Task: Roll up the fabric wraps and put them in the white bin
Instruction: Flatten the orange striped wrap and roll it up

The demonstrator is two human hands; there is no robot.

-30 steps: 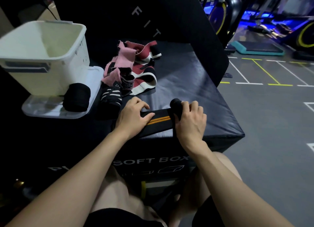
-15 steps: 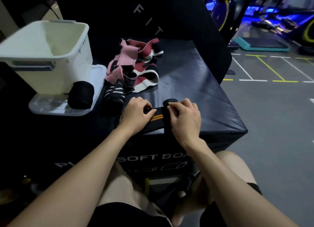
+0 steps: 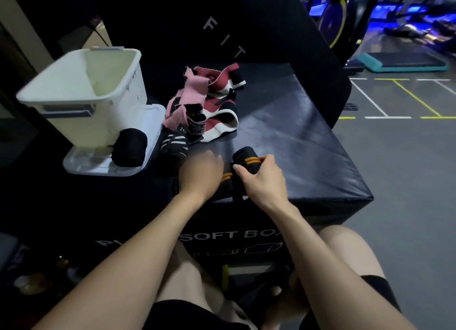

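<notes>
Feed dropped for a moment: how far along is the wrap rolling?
Done: one black roll lies on the lid beside the white bin, not inside. In hand: right hand grips the orange-striped wrap, partly rolled; left hand is on its tail. Left: the pink-and-red pile, then binning.

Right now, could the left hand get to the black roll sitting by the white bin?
Probably yes. The left hand rests on the flat end of the orange-striped wrap, and the black roll lies to its left on the bin's lid. Only the striped wrap sits between, low enough to reach over.
</notes>
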